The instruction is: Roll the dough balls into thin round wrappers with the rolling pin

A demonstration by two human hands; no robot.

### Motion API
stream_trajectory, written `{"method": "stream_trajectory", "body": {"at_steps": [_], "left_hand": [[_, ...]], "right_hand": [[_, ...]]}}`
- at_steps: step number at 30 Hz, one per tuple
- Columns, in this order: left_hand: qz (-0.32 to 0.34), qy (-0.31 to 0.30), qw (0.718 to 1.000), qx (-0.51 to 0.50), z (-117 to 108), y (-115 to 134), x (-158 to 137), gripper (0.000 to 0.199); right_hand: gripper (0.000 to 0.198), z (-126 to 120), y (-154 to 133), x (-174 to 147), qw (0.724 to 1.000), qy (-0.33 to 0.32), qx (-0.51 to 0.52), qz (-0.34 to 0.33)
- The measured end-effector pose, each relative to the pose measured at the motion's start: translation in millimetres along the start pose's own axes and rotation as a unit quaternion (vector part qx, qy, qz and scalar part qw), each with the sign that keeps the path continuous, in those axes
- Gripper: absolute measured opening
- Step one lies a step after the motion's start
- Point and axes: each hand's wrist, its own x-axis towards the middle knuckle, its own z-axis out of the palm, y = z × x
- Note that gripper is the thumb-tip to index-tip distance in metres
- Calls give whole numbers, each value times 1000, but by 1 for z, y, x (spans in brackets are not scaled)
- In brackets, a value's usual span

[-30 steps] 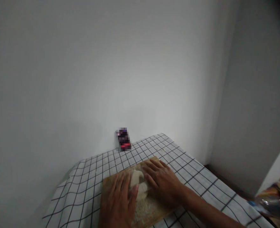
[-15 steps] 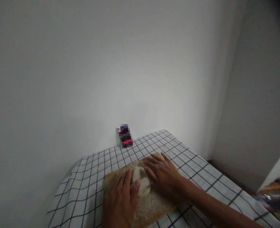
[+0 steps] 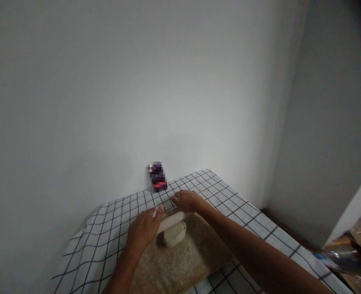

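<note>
A pale, rounded lump of dough [image 3: 174, 234] rests on the floured wooden board [image 3: 176, 265]. Just beyond it, along the board's far side, lies a long pale rod-like piece [image 3: 170, 221]; whether it is dough or a rolling pin I cannot tell. My left hand [image 3: 144, 226] is over that piece's left end, thumb apart from the fingers, some fingertips hidden. Past its right end, at the board's far edge, my right hand [image 3: 186, 200] hovers with loosely bent fingers apart. Neither hand touches the near lump.
A white cloth with dark grid lines [image 3: 107, 232] covers the table. A small dark, pixelated object [image 3: 157, 177] leans near the wall [image 3: 174, 102] at the back. On the lower right, beyond the table edge, is a blurred pile of packages [image 3: 347, 255].
Both hands have lifted off the dough and moved forward toward the board's far edge, the right one also leftward. The lump and rod-like piece now show uncovered. The view has shifted slightly.
</note>
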Motion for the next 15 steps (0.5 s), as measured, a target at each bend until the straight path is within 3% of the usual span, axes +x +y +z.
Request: {"method": "stream_trajectory", "body": {"at_steps": [4,15], "left_hand": [[3,-52,999,-12,-12,11,-10,53],[69,17,997,6,-13,23,-41,50]], "right_hand": [[52,2,0,-15,999,35,-16,-13],[42,9,-2,-76,995,88,-23,-31]]}}
